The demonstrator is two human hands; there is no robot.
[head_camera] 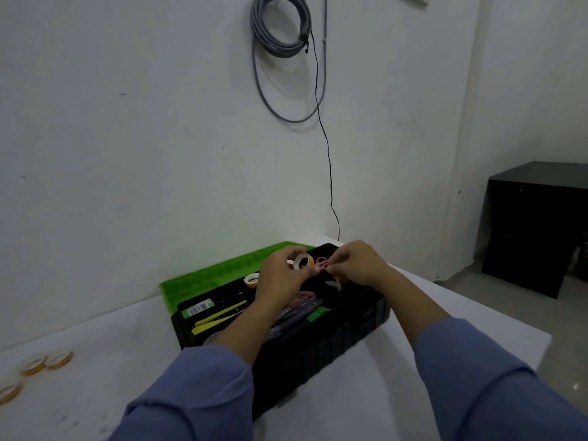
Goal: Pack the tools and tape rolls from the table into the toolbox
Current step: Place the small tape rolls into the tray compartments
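Tape roll [304, 261] standing on edge over toolbox [318, 351] far end, hole facing near-right. Left hand [283, 275] gripping tape roll, fingers curling round it; right hand [356, 265] fingertips pinching its rim. Forearms reaching away.

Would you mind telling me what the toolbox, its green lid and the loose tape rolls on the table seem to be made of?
The toolbox looks like matt black moulded plastic, going by its ribbed walls. The green lid seems translucent glossy plastic with moulded compartments. The tape rolls look like glossy amber film, perhaps on card cores; too blurred to be sure.
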